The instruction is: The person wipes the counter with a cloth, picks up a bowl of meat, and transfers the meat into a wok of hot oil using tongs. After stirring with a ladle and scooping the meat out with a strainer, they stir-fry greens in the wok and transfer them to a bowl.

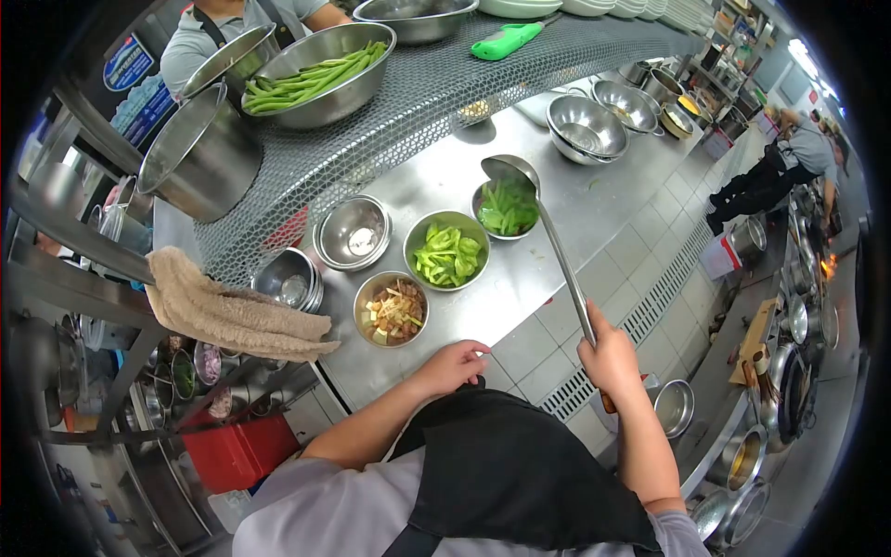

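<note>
My right hand (610, 353) is closed around the handle of a long metal ladle (563, 255). The ladle's scoop is over the far rim of a steel bowl of dark green leafy vegetables (508, 210). My left hand (453, 368) rests at the table's front edge, fingers loosely curled, with nothing visible in it. Nearest to it stands a steel bowl of chopped pale and brown pieces (392, 311). Between the two food bowls sits a larger bowl of light green cut vegetables (447, 252). Stacked small steel bowls (354, 233) are on the left.
A mesh-covered shelf (418, 102) crosses above the table, bearing a bowl of green beans (320, 85), a deep pot (200, 153) and a green-handled tool (509, 41). A brown towel (232, 311) hangs at left. Colanders (587, 125) stand at far right. Another person (794, 158) works by the stoves.
</note>
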Action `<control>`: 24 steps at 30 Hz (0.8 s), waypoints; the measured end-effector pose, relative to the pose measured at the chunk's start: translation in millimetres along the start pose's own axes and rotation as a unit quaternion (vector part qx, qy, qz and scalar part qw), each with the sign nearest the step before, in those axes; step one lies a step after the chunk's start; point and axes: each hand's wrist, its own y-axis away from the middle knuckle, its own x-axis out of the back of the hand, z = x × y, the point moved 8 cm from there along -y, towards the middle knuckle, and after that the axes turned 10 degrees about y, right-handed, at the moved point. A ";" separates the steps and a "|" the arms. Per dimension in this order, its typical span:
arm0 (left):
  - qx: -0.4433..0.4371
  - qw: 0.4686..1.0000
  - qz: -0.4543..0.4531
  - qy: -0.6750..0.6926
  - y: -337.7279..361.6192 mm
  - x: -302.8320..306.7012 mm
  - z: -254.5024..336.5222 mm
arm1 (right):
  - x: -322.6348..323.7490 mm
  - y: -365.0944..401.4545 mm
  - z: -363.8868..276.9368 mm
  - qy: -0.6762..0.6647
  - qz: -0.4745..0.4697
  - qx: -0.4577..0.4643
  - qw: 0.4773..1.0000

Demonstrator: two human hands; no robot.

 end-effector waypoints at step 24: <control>-0.345 0.790 0.177 -0.475 -71.3 36.4 230.3 | -18.0 22.3 15.5 -0.240 0.034 -0.013 0.970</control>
